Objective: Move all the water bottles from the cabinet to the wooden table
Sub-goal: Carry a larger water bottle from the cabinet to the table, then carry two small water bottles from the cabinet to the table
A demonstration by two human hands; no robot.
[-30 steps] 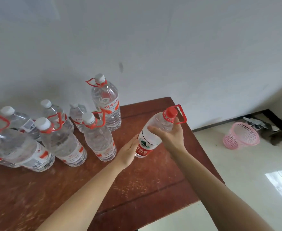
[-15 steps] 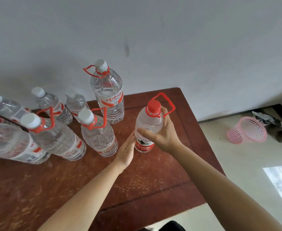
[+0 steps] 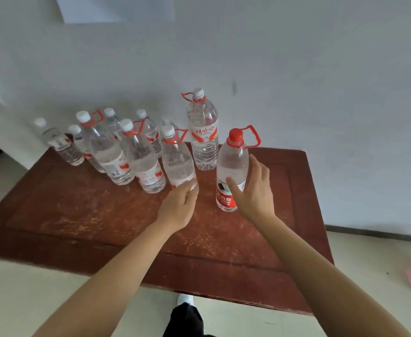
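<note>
The wooden table (image 3: 78,215) is reddish-brown with pale, worn speckles. The clear water bottles (image 3: 141,164) have white caps and red handles. The red-capped bottle (image 3: 231,164) carries a red-and-white label.

Your right hand (image 3: 253,193) is spread around the red-capped bottle (image 3: 232,164), which stands upright on the wooden table (image 3: 78,215); your thumb crosses its label, fingers loose beside it. Your left hand (image 3: 179,205) touches the base of the neighbouring white-capped bottle (image 3: 176,161).
</note>
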